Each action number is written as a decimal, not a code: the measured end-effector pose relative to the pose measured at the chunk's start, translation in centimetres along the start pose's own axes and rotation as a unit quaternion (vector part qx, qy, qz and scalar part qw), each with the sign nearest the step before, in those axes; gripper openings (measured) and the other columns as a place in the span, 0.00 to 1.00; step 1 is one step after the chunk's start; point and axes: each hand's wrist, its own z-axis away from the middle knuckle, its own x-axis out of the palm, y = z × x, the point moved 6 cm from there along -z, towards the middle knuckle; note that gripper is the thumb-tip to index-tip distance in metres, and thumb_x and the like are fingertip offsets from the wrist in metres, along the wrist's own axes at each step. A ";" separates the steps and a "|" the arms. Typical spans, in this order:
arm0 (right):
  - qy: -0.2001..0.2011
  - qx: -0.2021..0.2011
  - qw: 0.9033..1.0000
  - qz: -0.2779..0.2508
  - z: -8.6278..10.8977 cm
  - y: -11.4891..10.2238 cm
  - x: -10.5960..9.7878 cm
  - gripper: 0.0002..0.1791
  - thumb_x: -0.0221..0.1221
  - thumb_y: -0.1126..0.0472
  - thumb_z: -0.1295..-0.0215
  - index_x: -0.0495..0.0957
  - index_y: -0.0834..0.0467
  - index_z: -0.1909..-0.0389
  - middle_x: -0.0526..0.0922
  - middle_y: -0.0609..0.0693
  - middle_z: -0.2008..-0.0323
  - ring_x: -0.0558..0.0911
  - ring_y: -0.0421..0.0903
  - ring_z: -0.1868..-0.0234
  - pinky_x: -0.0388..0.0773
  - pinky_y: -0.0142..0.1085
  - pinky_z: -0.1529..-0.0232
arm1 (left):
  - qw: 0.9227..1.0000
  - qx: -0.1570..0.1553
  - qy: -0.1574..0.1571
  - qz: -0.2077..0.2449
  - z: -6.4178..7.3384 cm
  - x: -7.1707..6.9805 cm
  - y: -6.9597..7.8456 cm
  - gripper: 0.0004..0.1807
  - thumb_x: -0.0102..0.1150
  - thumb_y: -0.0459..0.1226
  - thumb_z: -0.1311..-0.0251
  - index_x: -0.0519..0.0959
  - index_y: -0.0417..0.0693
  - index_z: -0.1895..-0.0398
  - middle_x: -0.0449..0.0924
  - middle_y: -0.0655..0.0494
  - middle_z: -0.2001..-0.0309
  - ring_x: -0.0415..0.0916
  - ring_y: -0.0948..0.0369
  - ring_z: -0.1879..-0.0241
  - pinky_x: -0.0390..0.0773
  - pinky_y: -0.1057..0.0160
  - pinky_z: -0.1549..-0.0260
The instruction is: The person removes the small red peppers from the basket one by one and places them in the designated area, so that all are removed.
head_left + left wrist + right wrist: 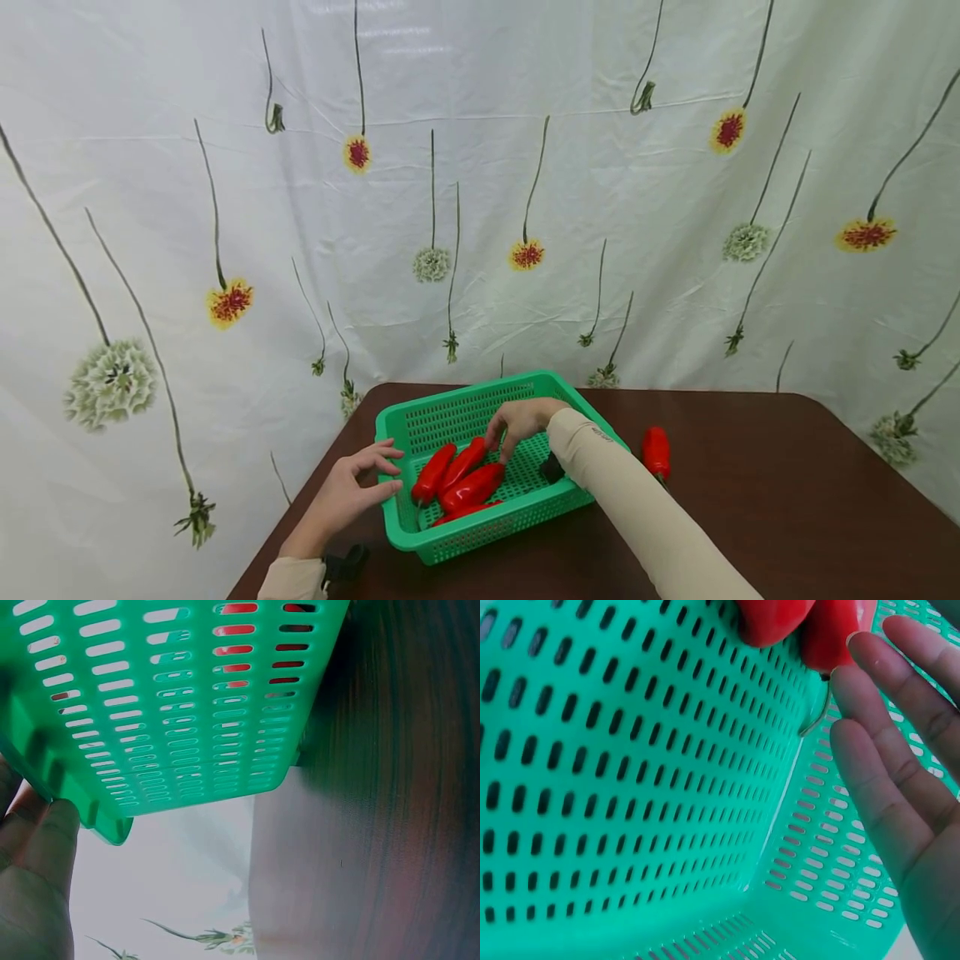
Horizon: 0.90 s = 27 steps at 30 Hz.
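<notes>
A green plastic basket (510, 527) with slotted walls stands on the table, with several shiny red peppers (472, 489) lying in its left half. My right hand (525, 421) reaches down into the basket, fingertips just beside the peppers. In the right wrist view its fingers (881, 769) are fairly straight and hold nothing, close to the end of one red pepper (840, 637) with a thin stem. At the basket's left rim is my left hand (352, 487), fingers spread apart. The left wrist view shows its fingertips (60, 821) right at the rim's overhanging lip.
Another red pepper (656, 452) lies on the dark brown table (772, 500), right of the basket and beyond my right forearm. Behind the table's far edge hangs a white curtain (480, 317) printed with flowers. Black wrist gear (345, 565) sits at my left wrist.
</notes>
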 end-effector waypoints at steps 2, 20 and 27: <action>-0.001 0.002 1.000 0.004 0.0 0.1 0.1 0.18 0.71 0.63 0.41 0.84 0.53 0.49 0.85 0.44 0.53 0.80 0.40 0.50 0.78 0.44 0.43 | 1.000 -0.003 -0.001 0.002 0.0 0.0 0.1 0.05 0.70 0.34 0.42 0.86 0.43 0.64 0.83 0.45 0.44 0.68 0.54 0.30 0.70 0.71 0.42; -0.037 0.014 0.999 0.018 -1.2 -0.5 1.2 0.17 0.70 0.63 0.40 0.84 0.51 0.50 0.83 0.42 0.53 0.79 0.38 0.52 0.79 0.43 0.43 | 1.000 0.012 0.004 -0.007 0.0 -0.3 0.2 0.03 0.70 0.34 0.42 0.86 0.47 0.65 0.84 0.47 0.44 0.68 0.59 0.31 0.71 0.69 0.41; -0.052 0.017 0.998 0.013 -1.5 -0.1 1.6 0.18 0.69 0.62 0.40 0.83 0.50 0.48 0.83 0.41 0.53 0.78 0.37 0.51 0.79 0.36 0.47 | 1.000 0.011 0.003 0.007 0.1 0.0 0.2 0.03 0.69 0.33 0.42 0.86 0.44 0.65 0.84 0.46 0.45 0.66 0.75 0.35 0.71 0.71 0.43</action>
